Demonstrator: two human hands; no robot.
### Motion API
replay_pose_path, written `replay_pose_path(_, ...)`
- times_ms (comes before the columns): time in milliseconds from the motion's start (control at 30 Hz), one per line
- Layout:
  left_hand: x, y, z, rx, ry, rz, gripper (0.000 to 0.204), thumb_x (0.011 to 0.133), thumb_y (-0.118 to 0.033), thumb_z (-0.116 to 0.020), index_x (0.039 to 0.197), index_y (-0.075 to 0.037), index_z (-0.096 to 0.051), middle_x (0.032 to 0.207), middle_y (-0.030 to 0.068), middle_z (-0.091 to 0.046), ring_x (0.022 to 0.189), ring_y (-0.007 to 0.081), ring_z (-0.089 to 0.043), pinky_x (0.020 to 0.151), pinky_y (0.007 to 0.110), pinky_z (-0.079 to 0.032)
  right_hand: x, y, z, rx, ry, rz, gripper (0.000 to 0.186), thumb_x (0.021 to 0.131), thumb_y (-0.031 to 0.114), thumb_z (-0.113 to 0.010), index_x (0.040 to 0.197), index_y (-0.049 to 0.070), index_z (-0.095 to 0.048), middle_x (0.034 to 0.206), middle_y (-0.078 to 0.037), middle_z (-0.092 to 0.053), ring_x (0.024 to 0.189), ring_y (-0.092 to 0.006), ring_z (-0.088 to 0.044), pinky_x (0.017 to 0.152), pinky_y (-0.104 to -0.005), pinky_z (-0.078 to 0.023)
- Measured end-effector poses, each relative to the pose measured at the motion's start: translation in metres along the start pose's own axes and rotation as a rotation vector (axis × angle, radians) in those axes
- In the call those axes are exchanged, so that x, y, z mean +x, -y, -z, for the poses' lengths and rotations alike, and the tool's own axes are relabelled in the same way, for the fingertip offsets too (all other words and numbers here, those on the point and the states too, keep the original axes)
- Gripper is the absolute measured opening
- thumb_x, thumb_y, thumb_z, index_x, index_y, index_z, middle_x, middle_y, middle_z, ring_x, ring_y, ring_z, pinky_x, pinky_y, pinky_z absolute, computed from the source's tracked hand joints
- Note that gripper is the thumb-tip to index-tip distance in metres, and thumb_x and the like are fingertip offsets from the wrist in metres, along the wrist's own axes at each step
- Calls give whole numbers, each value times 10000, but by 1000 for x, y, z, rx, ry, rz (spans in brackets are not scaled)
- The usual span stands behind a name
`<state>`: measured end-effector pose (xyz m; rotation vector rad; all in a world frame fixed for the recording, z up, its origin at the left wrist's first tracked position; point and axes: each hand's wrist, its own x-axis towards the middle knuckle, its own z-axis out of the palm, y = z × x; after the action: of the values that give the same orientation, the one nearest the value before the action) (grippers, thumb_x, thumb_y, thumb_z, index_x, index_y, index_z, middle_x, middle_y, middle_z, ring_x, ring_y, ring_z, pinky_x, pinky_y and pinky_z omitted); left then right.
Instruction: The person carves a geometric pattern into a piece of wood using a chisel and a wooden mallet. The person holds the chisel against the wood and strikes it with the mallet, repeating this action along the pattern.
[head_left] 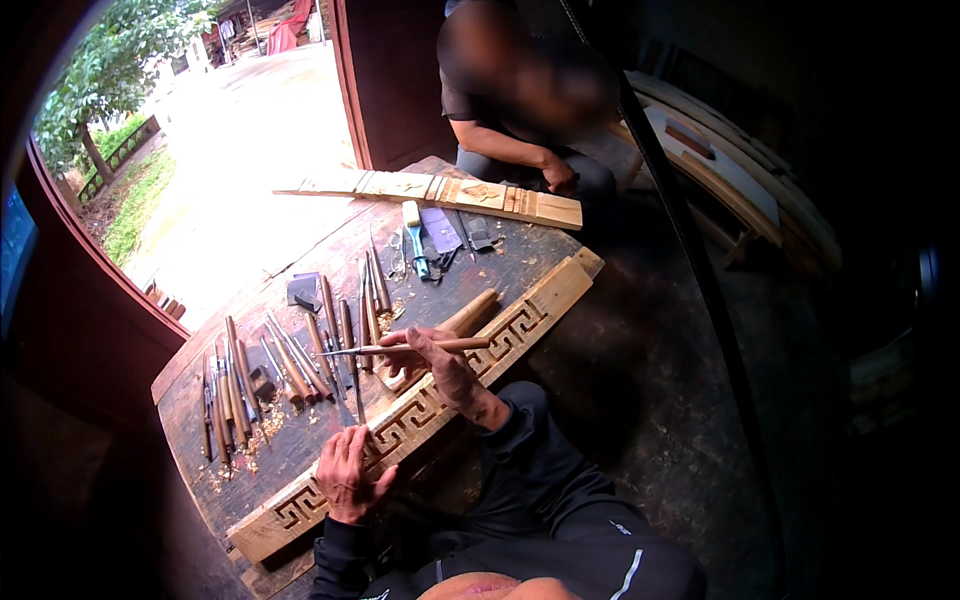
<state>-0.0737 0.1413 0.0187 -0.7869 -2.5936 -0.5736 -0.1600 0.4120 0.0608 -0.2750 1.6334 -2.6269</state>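
A long wooden beam (405,420) with a carved key-shaped groove pattern lies slanted along the near edge of the table. My left hand (345,475) rests on its lower left part, fingers stretched over the wood; the fingertips are near a chisel blade on the table. My right hand (445,368) is closed around a slim carving chisel (455,345) with a wooden handle. The thin metal tip points left, above the other tools. Just beyond that hand lies a thick round wooden club (470,315), partly hidden by the fingers.
Several wooden-handled chisels (235,385) lie among shavings on the dark table (190,370). A blue-handled brush (417,250) and purple sandpaper (440,230) lie farther back. Beyond them is another carved board (480,195). A person (510,140) sits across the table, by an open doorway.
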Motion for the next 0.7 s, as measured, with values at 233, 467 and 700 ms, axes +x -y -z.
replay_pose_path(233,1,10,8,27,-58,18,824,745,-321,-921,1464,-25,-649,1420,194,-674,1328,446,-623,1153,541,-504,0,-2,0,-23,38,15,521,1180,438,-582,1298,-36,-765,1126,-143,-824,963,-201,-790,896,-354,-628)
replay_pose_path(467,0,-13,18,123,-79,-4,798,805,-298,-912,1499,-22,-631,1353,180,-667,1249,406,-635,1091,550,-500,-5,-4,1,23,45,-1,490,1153,431,-643,1262,-23,-790,1061,-84,-813,951,-148,-753,862,-306,-599)
replay_pose_path(700,-14,-21,7,274,-197,-126,324,952,-64,-794,1276,-78,-780,1010,89,-731,867,301,-682,765,421,-556,-13,9,2,-41,77,32,462,1170,392,-614,1262,-21,-800,1010,-82,-815,913,-142,-755,855,-300,-599)
